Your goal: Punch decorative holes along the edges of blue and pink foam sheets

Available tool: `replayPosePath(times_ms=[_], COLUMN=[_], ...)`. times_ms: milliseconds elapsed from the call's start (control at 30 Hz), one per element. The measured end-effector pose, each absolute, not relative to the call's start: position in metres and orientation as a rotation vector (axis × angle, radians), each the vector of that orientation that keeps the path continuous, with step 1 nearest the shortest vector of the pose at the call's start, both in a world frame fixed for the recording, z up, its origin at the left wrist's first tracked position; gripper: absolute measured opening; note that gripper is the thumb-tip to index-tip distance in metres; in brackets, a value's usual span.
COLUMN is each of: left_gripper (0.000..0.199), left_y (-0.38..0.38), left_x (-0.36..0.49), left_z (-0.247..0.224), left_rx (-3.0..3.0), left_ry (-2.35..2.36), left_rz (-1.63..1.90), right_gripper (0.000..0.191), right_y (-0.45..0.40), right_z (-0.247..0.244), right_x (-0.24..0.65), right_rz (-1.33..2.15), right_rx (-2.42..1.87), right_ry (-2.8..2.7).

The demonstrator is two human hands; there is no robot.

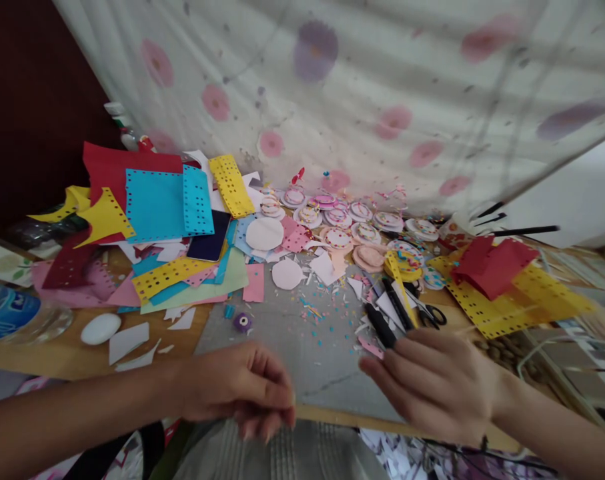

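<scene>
My left hand (252, 390) hovers over the front edge of the grey mat (332, 383), its fingers curled in; whether something small is between them cannot be made out. Over the mat's right side is my right hand (432, 377), slightly blurred, its fingers loosely extended beside a black pen (380, 325). Black scissors (432, 315) lie just behind that hand. Two white paper rounds (265, 233) and a small purple ball with an eye (243, 323) lie farther back. Bits of coloured paper (319, 320) are scattered mid-mat.
Punched coloured sheets (155, 203) are piled at the left, near a water bottle (17, 313) and a white oval object (101, 329). Decorated paper discs (337, 217) line the back by a flowered curtain (332, 100). Red paper (495, 267) rests on yellow sheets (537, 293) at the right.
</scene>
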State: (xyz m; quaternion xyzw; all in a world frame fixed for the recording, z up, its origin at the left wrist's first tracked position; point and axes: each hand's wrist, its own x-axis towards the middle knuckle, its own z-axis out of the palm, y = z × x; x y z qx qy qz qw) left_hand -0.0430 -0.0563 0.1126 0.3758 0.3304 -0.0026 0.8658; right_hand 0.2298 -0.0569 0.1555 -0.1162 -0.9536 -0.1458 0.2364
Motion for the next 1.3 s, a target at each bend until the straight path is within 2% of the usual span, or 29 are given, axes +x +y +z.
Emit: replayPosePath(times_ms=[67, 133, 233, 333, 467, 633, 800, 1000, 1067, 1167, 1233, 1300], left_gripper=[0.023, 0.021, 0.025, 0.030, 0.030, 0.030, 0.028, 0.039, 0.039, 0.029, 0.024, 0.025], left_y=[-0.051, -0.045, -0.042, -0.043, -0.043, -0.043, -0.045, -0.050, -0.052, -0.056, -0.056, -0.056], left_x=[-0.047, -0.054, -0.066, -0.072, -0.072, -0.074, -0.070, -0.067, -0.067, -0.064, -0.060, -0.057], left_z=[0.120, 0.128, 0.134, 0.137, 0.139, 0.137, 0.135, 0.135, 0.132, 0.124, 0.116, 0.109], left_rx=[1.160, 1.701, 2.560, 3.055, 3.292, 3.297, 3.165, 2.792, 2.648, 2.216, 1.752, 1.310], left_ry=[0.880, 1.005, 0.805, 0.488, 0.333, 0.389, 0.610, 0.789, 0.820, 0.960, 1.028, 0.964], left_rz=[0.157, 0.378, 0.613, 0.610, 0.573, 0.569, 0.681, 0.497, 0.498, 0.448, 0.305, 0.105], right_gripper=[0.010, 0.024, 0.046, 0.045, 0.038, 0.038, 0.042, 0.038, 0.035, 0.029, 0.027, 0.026], right_y=[-0.054, -0.050, -0.044, -0.040, -0.040, -0.040, -0.041, -0.051, -0.055, -0.064, -0.073, -0.084], right_z=[0.152, 0.148, 0.138, 0.125, 0.114, 0.112, 0.121, 0.133, 0.134, 0.138, 0.142, 0.143], right_x=[0.228, 0.226, 0.222, 0.220, 0.220, 0.221, 0.214, 0.216, 0.218, 0.220, 0.218, 0.215], right_rz=[0.249, 1.013, 1.888, 2.266, 2.377, 2.346, 2.021, 1.650, 1.331, 0.477, -0.016, -0.251], right_rx=[-0.744, -1.134, -1.290, -1.232, -1.209, -1.235, -1.331, -1.365, -1.275, -0.856, -0.565, -0.426], right_ry=[-2.638, -2.421, -1.875, -1.566, -1.403, -1.350, -1.715, -2.058, -2.321, -2.738, -2.810, -2.811])
